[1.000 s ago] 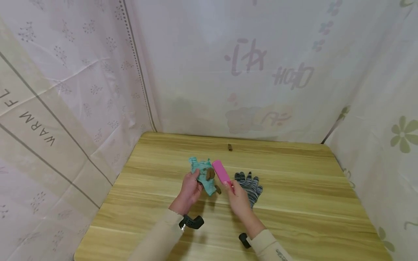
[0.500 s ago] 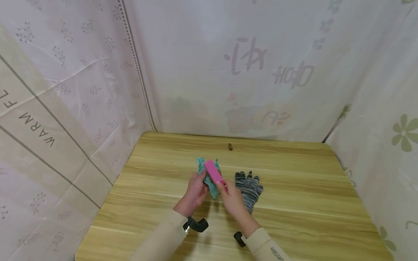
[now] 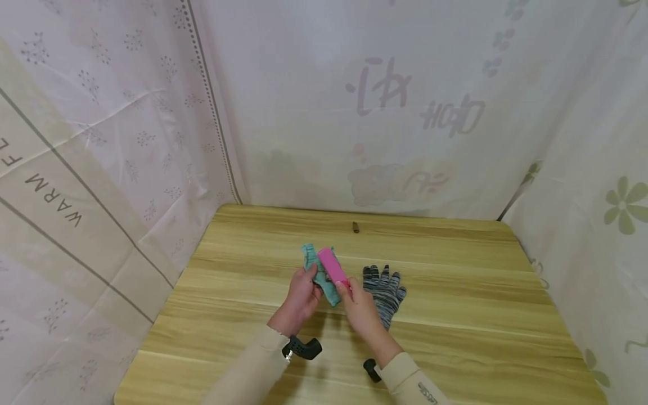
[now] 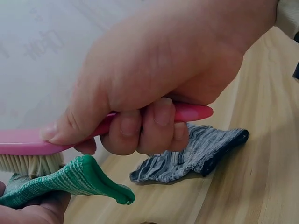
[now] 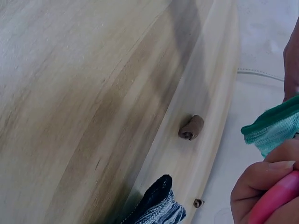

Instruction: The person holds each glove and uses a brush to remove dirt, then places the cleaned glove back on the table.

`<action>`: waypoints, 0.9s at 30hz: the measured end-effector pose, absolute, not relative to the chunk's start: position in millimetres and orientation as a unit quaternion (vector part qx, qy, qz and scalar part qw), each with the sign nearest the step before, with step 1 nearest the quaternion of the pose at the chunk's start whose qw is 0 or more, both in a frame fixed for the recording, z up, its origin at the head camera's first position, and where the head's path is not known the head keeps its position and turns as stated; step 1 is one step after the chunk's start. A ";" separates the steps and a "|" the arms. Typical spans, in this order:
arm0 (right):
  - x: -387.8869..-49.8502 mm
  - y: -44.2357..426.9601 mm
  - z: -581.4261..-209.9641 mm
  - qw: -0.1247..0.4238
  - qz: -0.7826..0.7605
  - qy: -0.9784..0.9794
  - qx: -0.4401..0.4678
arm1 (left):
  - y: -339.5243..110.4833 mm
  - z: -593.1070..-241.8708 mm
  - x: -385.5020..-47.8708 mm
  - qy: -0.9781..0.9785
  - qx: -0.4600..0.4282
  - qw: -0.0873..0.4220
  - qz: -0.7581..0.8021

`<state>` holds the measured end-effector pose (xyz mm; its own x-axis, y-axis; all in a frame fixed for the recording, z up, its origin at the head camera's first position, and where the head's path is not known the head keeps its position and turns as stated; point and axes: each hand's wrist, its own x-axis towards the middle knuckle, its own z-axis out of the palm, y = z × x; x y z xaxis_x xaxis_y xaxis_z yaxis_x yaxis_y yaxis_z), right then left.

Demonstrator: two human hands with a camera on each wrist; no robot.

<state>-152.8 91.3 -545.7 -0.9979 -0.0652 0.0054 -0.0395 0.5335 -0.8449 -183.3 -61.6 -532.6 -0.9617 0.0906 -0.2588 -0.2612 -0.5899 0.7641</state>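
My left hand [image 3: 300, 295] holds a small green knit glove [image 3: 330, 292], with the thumb on top. In the left wrist view that glove [image 4: 79, 179] has its darker green cuff edge pointing right. A pink scrubbing brush [image 3: 331, 265] is in my right hand [image 3: 361, 309], which grips its handle. The pale bristles [image 4: 30, 163] press down on the glove, and the brush back hides part of it. Seen closer, my right hand [image 4: 154, 60] curls its fingers round the handle [image 4: 194, 112], thumb on the brush back.
A grey-and-black striped knit glove [image 3: 386, 292] lies flat on the wooden table [image 3: 471, 315], right of my hands. A small brown rolled piece [image 3: 356, 227] sits near the far edge. Another brown roll [image 5: 190, 127] appears in the right wrist view. Patterned curtains [image 3: 304, 112] enclose the table.
The brush has moved left from beside the green glove onto it, covering the brown patch seen earlier. My left hand has shifted slightly right with the glove. The striped glove stays in place.
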 end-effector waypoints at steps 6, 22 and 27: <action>-152.9 93.8 -547.8 0.024 -0.477 0.878 -0.028 | -66.2 -533.9 -182.0 0.443 -0.108 0.098 0.884; -150.4 103.0 -551.8 0.031 -0.468 0.882 -0.039 | -74.8 -536.9 -184.9 0.448 -0.112 0.097 0.882; -151.1 105.9 -553.5 0.032 -0.472 0.881 -0.026 | -74.6 -537.7 -185.3 0.437 -0.113 0.093 0.888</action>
